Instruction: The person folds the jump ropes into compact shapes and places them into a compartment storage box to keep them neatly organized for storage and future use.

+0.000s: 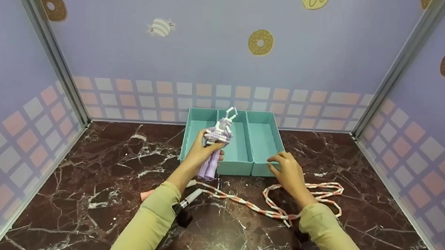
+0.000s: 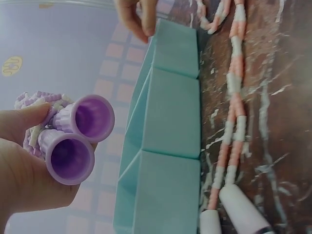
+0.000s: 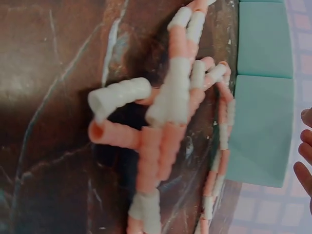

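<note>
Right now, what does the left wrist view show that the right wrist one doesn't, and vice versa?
Left wrist only: the left hand, its fingers gripping a purple beaded rope; hollow ends of two purple handles; two white handle ends; a yellow wall print.

Right wrist only: the open ends of a white bead and a pink bead on the pink-and-white rope.

Both: that pink-and-white rope, the teal box, part of the right hand, the marbled tabletop.

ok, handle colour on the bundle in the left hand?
Purple, both handles; best seen in left wrist view.
</note>
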Motion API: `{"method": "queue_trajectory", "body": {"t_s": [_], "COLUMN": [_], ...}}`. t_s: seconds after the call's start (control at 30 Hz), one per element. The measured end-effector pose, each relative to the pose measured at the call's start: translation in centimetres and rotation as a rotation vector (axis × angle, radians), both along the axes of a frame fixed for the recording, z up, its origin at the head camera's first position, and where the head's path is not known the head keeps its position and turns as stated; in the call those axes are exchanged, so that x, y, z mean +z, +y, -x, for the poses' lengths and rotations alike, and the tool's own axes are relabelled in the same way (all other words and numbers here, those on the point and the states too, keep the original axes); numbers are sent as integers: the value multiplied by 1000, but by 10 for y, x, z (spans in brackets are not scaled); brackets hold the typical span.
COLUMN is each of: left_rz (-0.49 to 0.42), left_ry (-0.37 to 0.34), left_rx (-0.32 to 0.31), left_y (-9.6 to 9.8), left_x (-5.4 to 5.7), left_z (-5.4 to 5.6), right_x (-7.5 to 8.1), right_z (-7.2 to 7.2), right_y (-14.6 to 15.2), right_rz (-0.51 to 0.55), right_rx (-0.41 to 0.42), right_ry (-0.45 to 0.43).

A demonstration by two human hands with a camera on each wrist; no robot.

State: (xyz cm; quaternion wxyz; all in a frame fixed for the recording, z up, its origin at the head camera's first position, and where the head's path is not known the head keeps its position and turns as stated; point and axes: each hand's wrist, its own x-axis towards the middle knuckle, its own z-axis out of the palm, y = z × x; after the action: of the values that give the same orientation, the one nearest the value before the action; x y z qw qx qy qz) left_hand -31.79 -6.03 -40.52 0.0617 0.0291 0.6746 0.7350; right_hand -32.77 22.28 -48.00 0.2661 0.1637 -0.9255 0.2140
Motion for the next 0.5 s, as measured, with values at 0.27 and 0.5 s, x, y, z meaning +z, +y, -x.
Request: {"method": "queue_trajectory", "body": {"t_s": [0.27,0.5], "left_rz": [6,-5], "left_ry": [9,10], "left_rx": [25,81], "left_y": [-1,-2], "left_x": [13,20], "left_z": [20,41], "right_x": [-5,-6], "right_z": [3,7], "right_y": [-3,-11], "right_rz": [20,-14], "right_rx": [-34,-116], "right_ry": [13,52]}}
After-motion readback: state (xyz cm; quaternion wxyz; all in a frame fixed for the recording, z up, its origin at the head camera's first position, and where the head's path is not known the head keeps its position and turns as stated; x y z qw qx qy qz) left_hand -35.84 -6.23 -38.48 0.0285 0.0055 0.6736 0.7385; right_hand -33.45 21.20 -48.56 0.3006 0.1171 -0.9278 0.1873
